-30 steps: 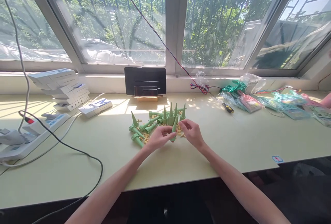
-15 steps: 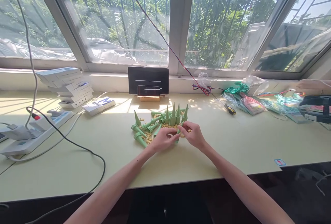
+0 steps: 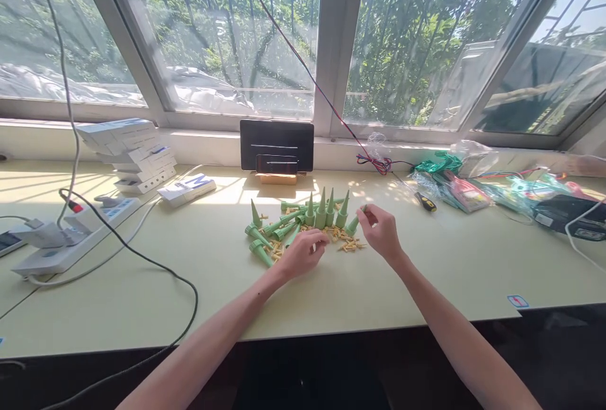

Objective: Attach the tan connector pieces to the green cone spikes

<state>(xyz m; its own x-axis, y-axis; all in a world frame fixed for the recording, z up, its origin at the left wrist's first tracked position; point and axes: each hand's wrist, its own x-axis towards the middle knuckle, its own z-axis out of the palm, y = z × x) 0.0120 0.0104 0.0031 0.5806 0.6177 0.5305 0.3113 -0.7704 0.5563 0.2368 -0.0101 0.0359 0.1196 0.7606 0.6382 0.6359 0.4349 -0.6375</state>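
My right hand (image 3: 381, 233) pinches the tip of a green plastic cone spike (image 3: 351, 227), whose wide end points down at the table, at the right end of a row of upright spikes (image 3: 320, 211). My left hand (image 3: 303, 253) hovers low over the near side of the pile, its fingers loosely bent and apart, with no object visible in them. Small yellowish pegs (image 3: 350, 246) are scattered between the two hands. More green spikes (image 3: 260, 251) lie on their sides left of my left hand, and one spike (image 3: 255, 214) stands upright behind them.
A tablet (image 3: 277, 139) leans on a wooden stand at the back. Stacked white boxes (image 3: 137, 151), a power strip (image 3: 76, 240) and loose cables occupy the left. On the right are a yellow-black tool (image 3: 425, 202), plastic bags (image 3: 466, 192) and a black device (image 3: 568, 216).
My right hand has carried the spike right, away from my left hand, to the end of the row. The left fingers have come off it. At far right, the black device has shifted.
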